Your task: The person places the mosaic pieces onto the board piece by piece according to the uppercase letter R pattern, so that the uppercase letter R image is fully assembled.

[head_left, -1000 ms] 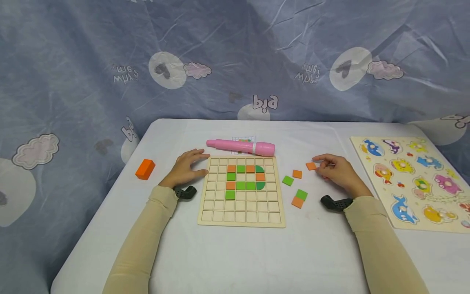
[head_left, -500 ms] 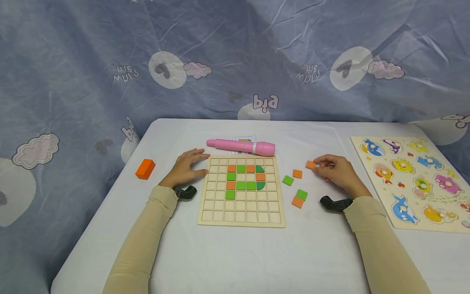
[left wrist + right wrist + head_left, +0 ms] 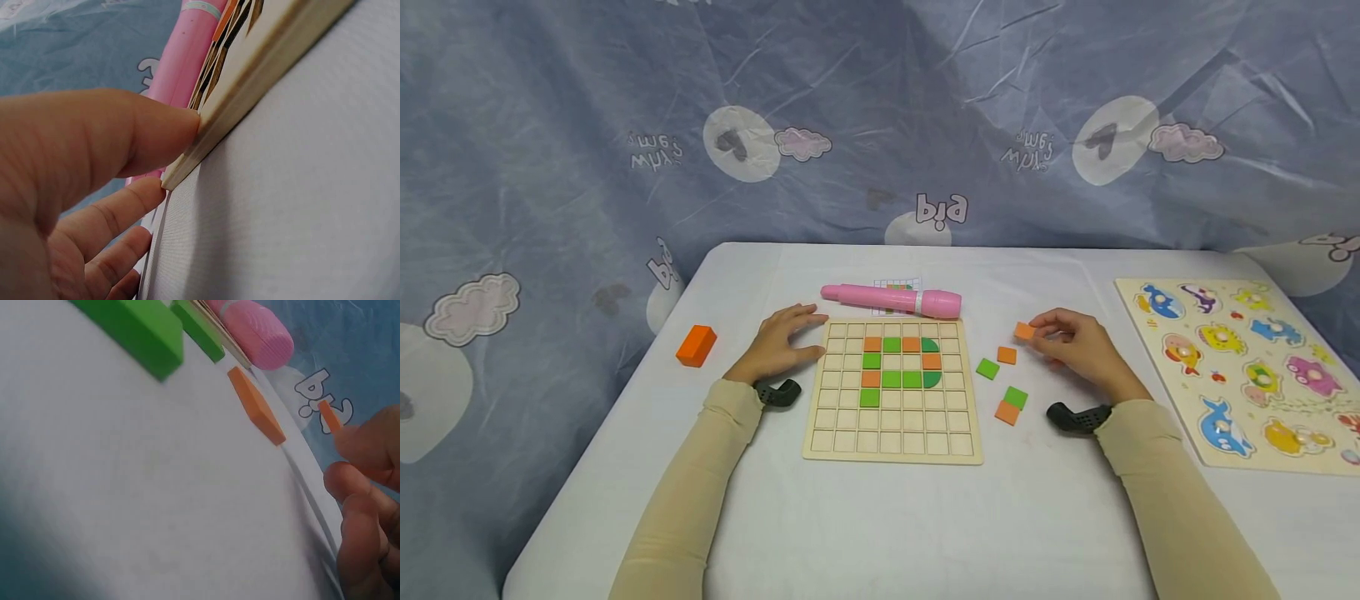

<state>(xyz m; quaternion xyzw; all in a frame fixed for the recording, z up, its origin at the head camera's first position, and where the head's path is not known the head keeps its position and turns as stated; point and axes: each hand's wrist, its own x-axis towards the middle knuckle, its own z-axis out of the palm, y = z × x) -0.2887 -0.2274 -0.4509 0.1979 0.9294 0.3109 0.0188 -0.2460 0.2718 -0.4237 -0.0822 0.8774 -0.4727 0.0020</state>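
Between thumb and fingertips, my right hand (image 3: pixel 1078 346) pinches an orange square tile (image 3: pixel 1024 332), raised off the table; its thin edge (image 3: pixel 330 417) shows in the right wrist view. My left hand (image 3: pixel 782 342) rests by the upper left corner of a wooden grid board (image 3: pixel 891 429), fingers fairly straight. Thumb and index fingertips (image 3: pixel 156 187) are right at the board's edge (image 3: pixel 212 134) in the left wrist view. Green and orange tiles, some with rounded corners, form a closed loop with a tail in the grid. Right of the board lie loose tiles: orange (image 3: pixel 1007 356), green (image 3: pixel 988 368), green (image 3: pixel 1017 397) and orange (image 3: pixel 1007 412).
A pink marker-shaped stick (image 3: pixel 891 299) lies behind the board, over a small printed grid card (image 3: pixel 912 283). At the left stands an orange block (image 3: pixel 697 346). An animal peg puzzle board (image 3: pixel 1285 383) lies at the right. Patterned blue cloth (image 3: pixel 880 125) hangs behind the table.
My right hand has lifted the orange tile and moved it slightly left and away from me, toward the board. The left hand has stayed in place.
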